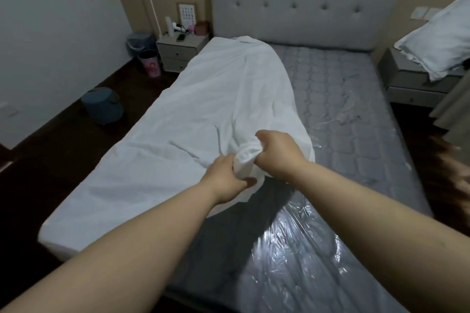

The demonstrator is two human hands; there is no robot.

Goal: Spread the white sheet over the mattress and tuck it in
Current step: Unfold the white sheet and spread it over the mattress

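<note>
Head view: the white sheet (203,109) lies lengthwise along the left half of the mattress (343,99), reaching from the headboard (292,0) end to the foot and hanging over the left edge. Its right margin is gathered into a bunch near the middle of the bed. The left hand (226,178) and the right hand (277,152) both grip this bunch, fingers curled round the cloth, the hands close together.

Progress, as a judgement: spreading is roughly half done. The right half of the mattress remains bare, with clear plastic film (292,249) showing over the grey quilting. The gathered margin must be drawn across to the right edge. Whether any tucking is done cannot be told.

Writing: a framed chart (187,14) stands on the left nightstand (181,52); its marks are too small to read. No brand or label is legible.
</note>
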